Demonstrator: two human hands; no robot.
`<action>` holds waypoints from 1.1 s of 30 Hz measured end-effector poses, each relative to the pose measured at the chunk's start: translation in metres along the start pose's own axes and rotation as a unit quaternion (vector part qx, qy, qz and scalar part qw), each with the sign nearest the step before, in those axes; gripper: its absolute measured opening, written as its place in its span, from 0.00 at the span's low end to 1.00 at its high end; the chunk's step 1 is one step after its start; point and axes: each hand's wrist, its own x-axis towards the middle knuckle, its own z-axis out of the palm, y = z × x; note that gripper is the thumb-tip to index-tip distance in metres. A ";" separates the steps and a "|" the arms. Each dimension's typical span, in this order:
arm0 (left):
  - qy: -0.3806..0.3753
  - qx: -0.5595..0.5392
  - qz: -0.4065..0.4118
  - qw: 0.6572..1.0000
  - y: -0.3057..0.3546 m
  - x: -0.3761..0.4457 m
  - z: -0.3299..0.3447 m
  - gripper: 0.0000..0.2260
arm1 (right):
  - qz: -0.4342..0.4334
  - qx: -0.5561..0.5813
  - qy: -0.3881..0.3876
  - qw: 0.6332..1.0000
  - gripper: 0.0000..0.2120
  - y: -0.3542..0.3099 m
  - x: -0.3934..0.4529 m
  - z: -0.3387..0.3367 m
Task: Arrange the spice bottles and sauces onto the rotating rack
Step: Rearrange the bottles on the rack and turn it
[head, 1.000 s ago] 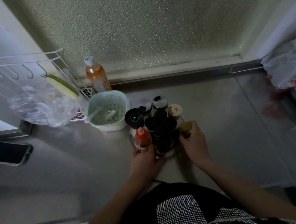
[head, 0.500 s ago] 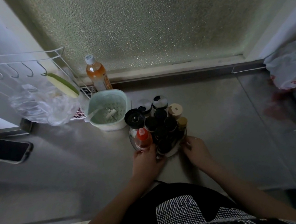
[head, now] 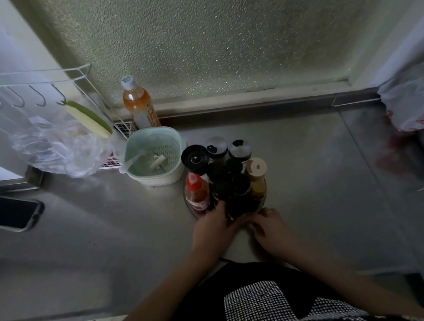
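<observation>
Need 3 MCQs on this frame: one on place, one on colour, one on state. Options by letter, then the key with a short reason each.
1. Where does the phone lie?
A. on the counter, far left
B. inside the green basket
C. on the rack among the bottles

2. What colour is the cap of the squeeze bottle at the rack's left edge?
A. blue
B. red
C. white

3. What are the hands doing?
A. both are raised to the window
B. one lifts the orange drink bottle
C. both are at the near edge of the rack

Key:
1 A: the phone lies flat on the steel counter at the left, apart from the basket.
2 B: the cap is red above a reddish body.
3 C: the left hand and right hand both sit at the rack's near rim; the drink bottle stands untouched by the window.
</observation>
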 end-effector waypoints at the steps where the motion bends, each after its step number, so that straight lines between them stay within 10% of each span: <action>1: 0.004 -0.007 -0.012 1.000 0.000 0.002 0.000 0.25 | -0.004 0.004 -0.006 1.000 0.16 -0.001 -0.002 0.001; 19: -0.083 0.097 0.120 0.985 -0.059 0.008 0.007 0.09 | 0.000 -0.037 -0.030 0.999 0.18 -0.003 -0.003 -0.002; 33: -0.147 0.038 0.138 0.979 -0.045 0.053 0.013 0.17 | 0.036 0.003 0.015 0.999 0.10 0.006 0.050 -0.020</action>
